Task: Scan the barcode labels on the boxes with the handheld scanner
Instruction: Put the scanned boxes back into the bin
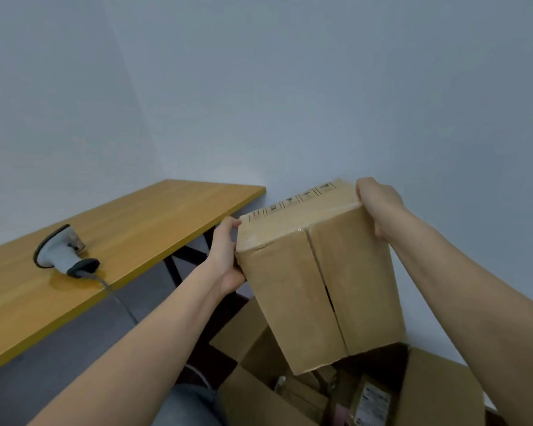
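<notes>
A: How far along does this look?

B: Early, I'd judge. The scanner [64, 253] lies untouched on the worktop [154, 222] at the left, its cable trailing off the near edge. Neither hand holds it, so this box still needs scanning.

A: And where is the box?

B: The cardboard box [317, 281] is held in the air at the right, above an open carton [437, 392] containing more packages, one bearing a white label [373, 405]. The left hand [225, 256] grips its left edge, fingers curled around the upper corner. The right hand [379, 204] clamps the far right corner from above.

A: Which way does it point?

B: Its long axis runs from the far top edge down toward the carton, tilted toward the camera. The taped seam face looks at us; the far face shows printed handling symbols. I see no barcode on either, so it probably needs turning before it goes to the scanner.
</notes>
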Demonstrator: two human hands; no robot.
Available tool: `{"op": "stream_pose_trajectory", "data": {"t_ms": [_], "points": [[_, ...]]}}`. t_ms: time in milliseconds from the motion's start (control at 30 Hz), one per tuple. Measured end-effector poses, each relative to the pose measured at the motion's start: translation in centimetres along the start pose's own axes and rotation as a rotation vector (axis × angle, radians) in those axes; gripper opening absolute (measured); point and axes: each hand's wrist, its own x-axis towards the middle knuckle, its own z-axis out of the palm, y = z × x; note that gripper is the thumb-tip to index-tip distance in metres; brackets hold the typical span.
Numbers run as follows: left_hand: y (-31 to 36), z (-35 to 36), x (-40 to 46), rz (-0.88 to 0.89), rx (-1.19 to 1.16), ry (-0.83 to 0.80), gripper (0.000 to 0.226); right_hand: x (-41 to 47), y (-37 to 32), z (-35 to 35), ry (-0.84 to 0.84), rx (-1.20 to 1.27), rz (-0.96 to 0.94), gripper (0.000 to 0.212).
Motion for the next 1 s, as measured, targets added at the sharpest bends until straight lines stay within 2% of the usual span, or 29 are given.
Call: {"op": "stream_pose_trajectory", "data": {"t_ms": [167,400,567,633,700,767,833,1000], "points": [[-2.9,-0.5,3.1,-0.041,0.056,0.097,0.049,2.9,3.9,1.2,-0.044,-0.112,0.06,0.019],[-5.9,-1.1,6.7,-0.14,0.122,0.143,0.013,6.1,9.2,2.7,-0.081,-0.207,0.143,0.025],[-7.3,-1.2,9.1,-0.281,0.252,0.18,0.014,7.4,12.4,4.3,-0.123,-0.322,0.276,0.066],[-7.8,-1.4,10.0,-0.316,0.283,0.193,0.019,7.8,14.0,5.0,-0.124,-0.341,0.302,0.071],[-8.4,-1.6,10.9,-0.271,0.319,0.191,0.022,8.2,15.6,5.8,-0.115,-0.329,0.343,0.075],[-8.9,-2.1,12.1,-0.221,0.341,0.178,0.039,8.5,16.7,6.6,-0.111,-0.316,0.386,0.08],[-9.4,-2.8,13.2,-0.195,0.34,0.174,0.049,8.6,17.4,7.4,-0.118,-0.311,0.413,0.074],[-10.5,-4.4,14.9,-0.152,0.296,0.253,0.048,8.6,18.0,8.7,-0.129,-0.279,0.47,0.047]]}}
